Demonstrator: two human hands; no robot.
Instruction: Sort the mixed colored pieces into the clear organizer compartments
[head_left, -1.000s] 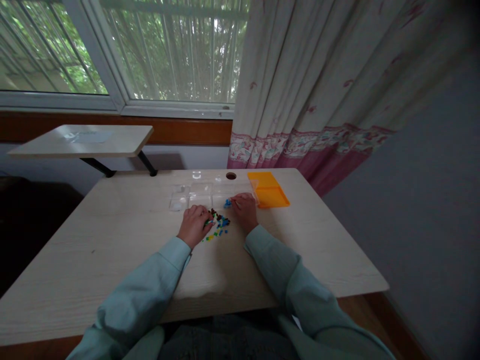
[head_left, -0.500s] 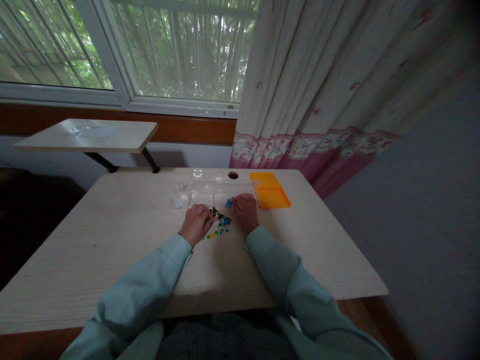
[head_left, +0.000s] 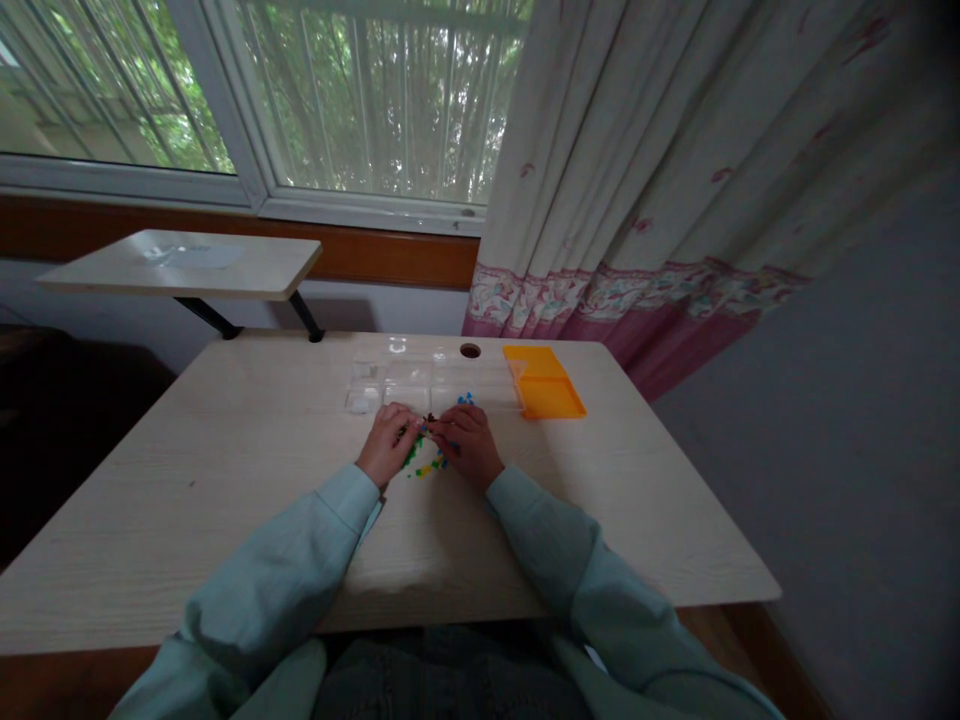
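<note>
My left hand (head_left: 391, 441) rests at the left side of a pile of small coloured pieces (head_left: 424, 470), which look like tiny plastic bricks. Its fingers are closed, with a speck of blue at the tips. From the other side my right hand (head_left: 469, 442) reaches over the pile, fingers pinched, its tips almost meeting those of the left. What either hand grips is too small to make out. Green, yellow, blue and dark pieces show between and below the hands. Just behind, a few blue pieces (head_left: 466, 399) lie in a clear compartment tray (head_left: 409, 372).
To the tray's right lies an orange two-part tray (head_left: 551, 390). A round hole (head_left: 470, 351) is cut near the back edge of the pale table (head_left: 247, 470). A raised shelf (head_left: 262, 270) stands at the back left, and a curtain (head_left: 600, 230) hangs behind.
My right hand has moved from the clear tray toward me and left, to the pile beside my left hand. The blue pieces in the tray are now uncovered. The view shifted slightly.
</note>
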